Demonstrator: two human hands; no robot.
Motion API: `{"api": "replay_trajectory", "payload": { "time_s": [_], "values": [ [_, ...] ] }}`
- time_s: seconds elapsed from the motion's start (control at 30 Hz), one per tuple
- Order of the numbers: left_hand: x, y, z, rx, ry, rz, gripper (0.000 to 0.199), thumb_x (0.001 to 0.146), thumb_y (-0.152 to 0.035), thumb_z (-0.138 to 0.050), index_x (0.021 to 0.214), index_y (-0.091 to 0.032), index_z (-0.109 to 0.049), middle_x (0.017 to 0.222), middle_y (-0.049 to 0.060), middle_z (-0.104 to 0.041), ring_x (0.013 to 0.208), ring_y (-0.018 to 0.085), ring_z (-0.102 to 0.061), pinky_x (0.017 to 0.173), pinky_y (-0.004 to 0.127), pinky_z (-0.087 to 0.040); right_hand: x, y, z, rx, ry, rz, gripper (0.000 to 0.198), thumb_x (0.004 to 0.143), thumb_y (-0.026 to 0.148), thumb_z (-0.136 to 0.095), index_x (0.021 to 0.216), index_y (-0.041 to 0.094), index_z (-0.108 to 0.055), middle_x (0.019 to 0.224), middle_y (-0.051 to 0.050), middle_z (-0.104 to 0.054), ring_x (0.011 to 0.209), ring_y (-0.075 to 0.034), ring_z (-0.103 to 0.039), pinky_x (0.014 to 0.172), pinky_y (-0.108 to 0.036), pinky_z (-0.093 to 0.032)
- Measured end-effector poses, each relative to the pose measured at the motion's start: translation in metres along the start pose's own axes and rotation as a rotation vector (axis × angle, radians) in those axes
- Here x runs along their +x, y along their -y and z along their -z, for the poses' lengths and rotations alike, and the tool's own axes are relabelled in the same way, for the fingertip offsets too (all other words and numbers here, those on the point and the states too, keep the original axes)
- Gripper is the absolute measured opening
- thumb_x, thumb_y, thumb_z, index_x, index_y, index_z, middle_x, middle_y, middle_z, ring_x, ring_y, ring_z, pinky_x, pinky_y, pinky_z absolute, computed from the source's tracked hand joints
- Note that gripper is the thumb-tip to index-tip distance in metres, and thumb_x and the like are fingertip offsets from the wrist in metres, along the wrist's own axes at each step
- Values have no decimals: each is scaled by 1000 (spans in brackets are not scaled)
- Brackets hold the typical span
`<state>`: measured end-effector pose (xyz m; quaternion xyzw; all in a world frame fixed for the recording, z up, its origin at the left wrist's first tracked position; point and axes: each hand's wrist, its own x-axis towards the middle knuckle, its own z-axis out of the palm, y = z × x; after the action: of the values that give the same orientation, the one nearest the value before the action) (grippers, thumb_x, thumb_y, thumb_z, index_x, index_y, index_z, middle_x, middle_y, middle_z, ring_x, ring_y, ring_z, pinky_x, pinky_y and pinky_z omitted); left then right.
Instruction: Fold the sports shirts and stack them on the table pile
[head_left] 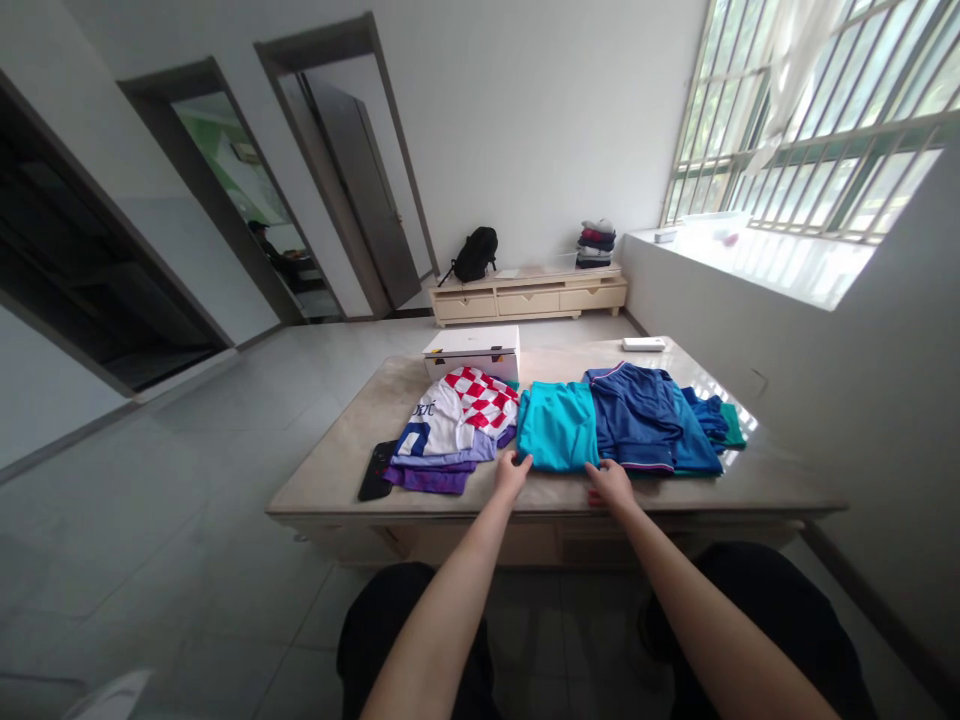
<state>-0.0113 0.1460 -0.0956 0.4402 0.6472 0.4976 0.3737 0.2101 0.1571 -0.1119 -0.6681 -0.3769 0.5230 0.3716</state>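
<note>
We saw the folded turquoise cloth (557,428) near the front edge of the table (322,478), btwn the checked shirt (442,420) and the dark blue jersey (634,412). The left hand (511,474) and right hand (613,485) each pinched one near corner, w/ thumb and fingers closed. We judged that uneven pulling could make the fold crooked, and b/c the jersey lay against it, dragging could wrinkle both.
</note>
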Motion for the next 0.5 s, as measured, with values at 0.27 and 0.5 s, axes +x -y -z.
{"api": "replay_trajectory", "payload": {
  "time_s": [0.27, 0.5],
  "values": [
    [-64, -1, 11, -334, -123, 139, 19, 84, -30, -74, 87, -18, -60, 99, 9, -73, 93, 20, -73, 85, 34, -61, -75, -15, 3, 364, 48, -11, 17, 85, 29, -69, 85, 21, -54, 86, -3, -70, 84, -22, -76, 73, -33, -63],
    [-188, -18, 78, -353, -96, 64, 36, 69, -27, -78, 100, -24, -61, 122, 10, -71, 94, 25, -74, 67, 30, -62, -200, -46, 77, 576, 256, -45, 33, 64, 38, -85, 83, 22, -63, 89, -7, -78, 92, -32, -78, 81, -41, -63]
  ]
}}
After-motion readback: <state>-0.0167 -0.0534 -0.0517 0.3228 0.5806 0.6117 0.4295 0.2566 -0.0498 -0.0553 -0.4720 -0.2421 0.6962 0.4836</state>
